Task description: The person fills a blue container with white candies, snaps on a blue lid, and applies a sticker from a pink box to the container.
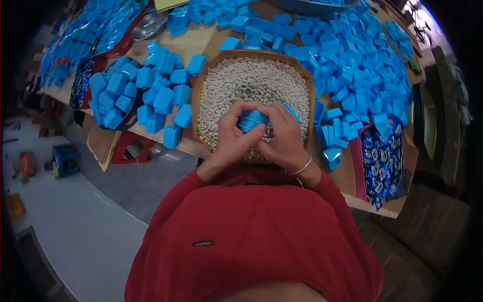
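Observation:
Both hands meet over a basket [197, 100] full of small whitish round pellets [256, 70]. My left hand [234, 133] is wrapped round a small blue plastic box [251, 121], thumb across its near side. From the other side my right hand [287, 138] closes on the same box, its thumb meeting the left one. Another blue plastic piece [293, 114] shows at the back of the right hand's fingers. The box's underside is hidden by the hands.
Closed blue boxes [163, 98] cluster left of the basket. Loose blue box parts [347, 65] are heaped to the right and behind. A bag of small blue packets [382, 161] lies at the right table edge. A metal bowl [149, 26] sits at the back left.

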`<state>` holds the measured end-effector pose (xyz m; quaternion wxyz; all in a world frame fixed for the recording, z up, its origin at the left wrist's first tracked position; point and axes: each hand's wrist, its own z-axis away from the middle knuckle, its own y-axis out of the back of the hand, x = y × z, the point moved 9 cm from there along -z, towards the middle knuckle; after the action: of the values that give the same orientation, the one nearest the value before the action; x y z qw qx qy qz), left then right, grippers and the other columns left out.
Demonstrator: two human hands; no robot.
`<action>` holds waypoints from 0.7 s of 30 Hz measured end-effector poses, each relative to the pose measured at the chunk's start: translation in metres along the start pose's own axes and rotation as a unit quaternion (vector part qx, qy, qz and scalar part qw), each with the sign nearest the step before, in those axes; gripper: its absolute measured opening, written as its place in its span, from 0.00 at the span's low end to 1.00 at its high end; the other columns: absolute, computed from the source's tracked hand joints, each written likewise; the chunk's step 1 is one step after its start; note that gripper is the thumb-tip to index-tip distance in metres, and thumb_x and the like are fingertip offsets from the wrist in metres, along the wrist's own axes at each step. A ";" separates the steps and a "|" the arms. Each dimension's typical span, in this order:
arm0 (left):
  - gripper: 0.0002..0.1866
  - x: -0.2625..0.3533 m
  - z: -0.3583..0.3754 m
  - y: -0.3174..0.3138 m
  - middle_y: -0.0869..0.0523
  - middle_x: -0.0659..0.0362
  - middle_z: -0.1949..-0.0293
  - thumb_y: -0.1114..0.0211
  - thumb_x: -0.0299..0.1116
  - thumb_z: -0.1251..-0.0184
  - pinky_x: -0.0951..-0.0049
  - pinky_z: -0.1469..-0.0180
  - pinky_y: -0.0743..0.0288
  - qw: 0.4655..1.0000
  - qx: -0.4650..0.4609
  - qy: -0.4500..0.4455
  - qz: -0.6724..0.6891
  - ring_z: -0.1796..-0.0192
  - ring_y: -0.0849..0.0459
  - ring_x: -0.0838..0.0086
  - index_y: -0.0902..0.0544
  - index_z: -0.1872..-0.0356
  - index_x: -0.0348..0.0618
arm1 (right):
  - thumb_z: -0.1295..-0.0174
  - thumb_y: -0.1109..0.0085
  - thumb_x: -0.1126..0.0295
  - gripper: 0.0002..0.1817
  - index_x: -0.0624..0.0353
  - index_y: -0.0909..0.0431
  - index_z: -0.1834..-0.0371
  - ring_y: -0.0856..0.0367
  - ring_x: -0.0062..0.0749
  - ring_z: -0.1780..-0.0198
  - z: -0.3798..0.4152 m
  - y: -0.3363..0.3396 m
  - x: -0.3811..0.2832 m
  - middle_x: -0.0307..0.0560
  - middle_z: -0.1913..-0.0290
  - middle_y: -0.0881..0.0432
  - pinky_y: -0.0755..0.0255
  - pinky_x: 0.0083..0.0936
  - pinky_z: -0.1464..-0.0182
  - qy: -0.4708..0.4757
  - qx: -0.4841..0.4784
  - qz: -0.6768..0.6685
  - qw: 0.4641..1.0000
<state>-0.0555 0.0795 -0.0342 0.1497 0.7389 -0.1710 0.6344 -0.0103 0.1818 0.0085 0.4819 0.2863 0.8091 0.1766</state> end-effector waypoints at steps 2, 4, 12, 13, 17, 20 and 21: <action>0.26 0.004 -0.004 -0.001 0.21 0.57 0.52 0.30 0.30 0.48 0.73 0.47 0.30 0.994 -0.069 0.043 -0.074 0.49 0.24 0.75 0.25 0.46 0.40 | 0.61 0.31 0.72 0.26 0.63 0.27 0.55 0.24 0.51 0.60 0.005 -0.003 0.009 0.55 0.61 0.25 0.28 0.38 0.60 -0.028 -0.003 -0.021 0.999; 0.38 0.026 -0.001 0.004 0.26 0.52 0.40 0.26 0.32 0.50 0.69 0.40 0.32 0.995 -0.060 -0.006 -0.085 0.40 0.26 0.70 0.32 0.35 0.43 | 0.52 0.31 0.69 0.23 0.64 0.28 0.53 0.22 0.38 0.56 0.016 -0.008 0.024 0.49 0.60 0.23 0.27 0.31 0.56 -0.112 0.014 -0.163 0.980; 0.26 -0.016 0.017 0.038 0.19 0.58 0.50 0.31 0.26 0.39 0.74 0.49 0.23 0.973 0.045 0.123 0.192 0.51 0.20 0.78 0.28 0.40 0.36 | 0.43 0.34 0.73 0.27 0.61 0.32 0.40 0.21 0.35 0.52 -0.006 -0.011 0.011 0.48 0.51 0.24 0.26 0.28 0.52 -0.132 -0.039 -0.141 0.980; 0.25 0.002 0.007 0.042 0.18 0.57 0.54 0.30 0.28 0.42 0.71 0.51 0.23 0.999 0.001 0.034 0.035 0.53 0.18 0.73 0.26 0.44 0.35 | 0.44 0.34 0.74 0.25 0.60 0.30 0.42 0.21 0.37 0.54 -0.011 -0.008 -0.001 0.48 0.54 0.23 0.26 0.29 0.54 -0.075 -0.034 -0.122 0.989; 0.28 0.040 0.008 0.026 0.21 0.48 0.54 0.28 0.32 0.53 0.63 0.49 0.28 0.913 -0.181 -0.099 -0.351 0.49 0.22 0.54 0.24 0.47 0.36 | 0.44 0.37 0.78 0.10 0.59 0.19 0.59 0.22 0.42 0.62 -0.003 -0.019 -0.022 0.47 0.65 0.23 0.27 0.31 0.63 0.068 -0.095 -0.091 0.989; 0.28 0.031 0.003 0.031 0.24 0.51 0.53 0.30 0.31 0.51 0.66 0.47 0.30 0.945 -0.215 -0.019 -0.245 0.49 0.23 0.58 0.25 0.45 0.37 | 0.44 0.39 0.82 0.08 0.60 0.18 0.62 0.21 0.36 0.66 -0.006 -0.012 -0.019 0.45 0.67 0.23 0.28 0.27 0.67 -0.016 -0.070 -0.166 0.984; 0.28 0.026 0.003 0.030 0.26 0.52 0.52 0.32 0.30 0.48 0.68 0.44 0.33 0.963 -0.193 -0.022 -0.189 0.49 0.26 0.61 0.26 0.44 0.37 | 0.44 0.39 0.82 0.09 0.60 0.18 0.61 0.21 0.34 0.67 -0.008 -0.008 -0.016 0.45 0.67 0.23 0.28 0.25 0.67 -0.015 -0.053 -0.159 0.986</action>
<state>-0.0627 0.0495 -0.0093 0.4028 0.7284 -0.1504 0.5334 -0.0140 0.1652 0.0189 0.5299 0.1309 0.8268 0.1359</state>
